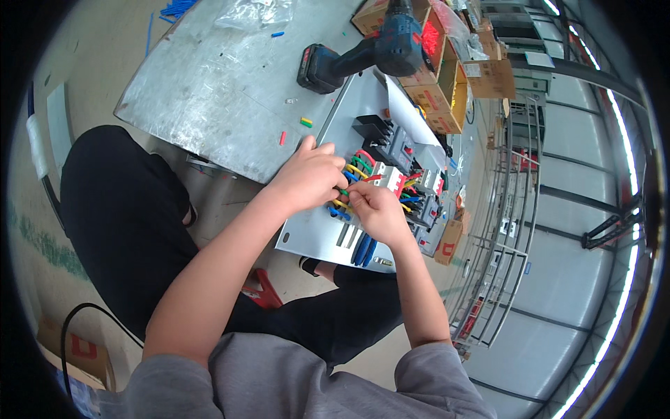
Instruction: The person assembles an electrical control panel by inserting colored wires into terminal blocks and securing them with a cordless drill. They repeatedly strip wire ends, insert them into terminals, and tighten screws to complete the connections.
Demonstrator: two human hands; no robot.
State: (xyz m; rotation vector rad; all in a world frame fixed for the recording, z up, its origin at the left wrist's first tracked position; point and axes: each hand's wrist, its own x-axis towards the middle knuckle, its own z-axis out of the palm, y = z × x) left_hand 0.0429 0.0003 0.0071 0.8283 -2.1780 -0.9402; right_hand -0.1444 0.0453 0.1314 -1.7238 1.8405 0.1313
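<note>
Pinching green wire (344,193), apparently: fingers of left hand (310,176), right hand (379,211) | Risk: yellow wires (340,204) tugged loose | Cause: crowding, blocked view

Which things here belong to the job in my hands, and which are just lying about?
Seemingly in the job:
coloured wires, at your left hand and right hand
white breakers
grey metal panel

Apparently just lying about:
cordless drill
clear plastic bag
short red piece
cardboard boxes

Breakers (387,176) on panel (307,236), drill (354,60) behind
</note>
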